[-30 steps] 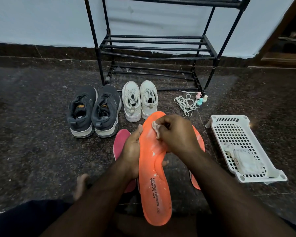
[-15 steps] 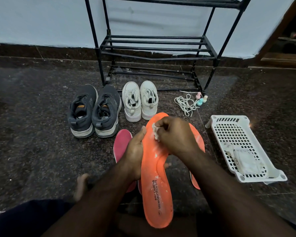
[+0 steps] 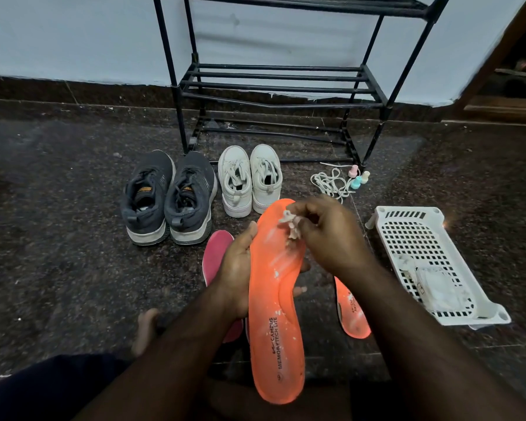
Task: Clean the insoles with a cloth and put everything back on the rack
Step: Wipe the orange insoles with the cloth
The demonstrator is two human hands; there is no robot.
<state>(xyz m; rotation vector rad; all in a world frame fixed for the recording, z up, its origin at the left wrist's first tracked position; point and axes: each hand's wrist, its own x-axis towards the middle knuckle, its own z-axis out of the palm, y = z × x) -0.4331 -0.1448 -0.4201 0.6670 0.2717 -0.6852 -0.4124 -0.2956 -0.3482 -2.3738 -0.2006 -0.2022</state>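
Observation:
My left hand (image 3: 236, 275) grips a long orange insole (image 3: 275, 314) from underneath, its printed heel end towards me. My right hand (image 3: 328, 238) pinches a small crumpled whitish cloth (image 3: 291, 226) over the insole's toe end. White smears and flecks lie on the orange surface. A second orange insole (image 3: 351, 314) lies on the floor under my right forearm. A pink insole (image 3: 214, 256) lies on the floor behind my left hand, partly hidden.
A black metal shoe rack (image 3: 274, 86) stands against the wall. On the floor before it are grey sneakers (image 3: 167, 196), white sneakers (image 3: 249, 179), white laces (image 3: 330, 183) and small pastel bottles (image 3: 359, 177). A white perforated basket (image 3: 428, 262) holding white items lies at the right.
My right hand has lifted slightly and loosened, so the cloth now dangles from its fingertips above the toe end. The insole has tilted a little to the right.

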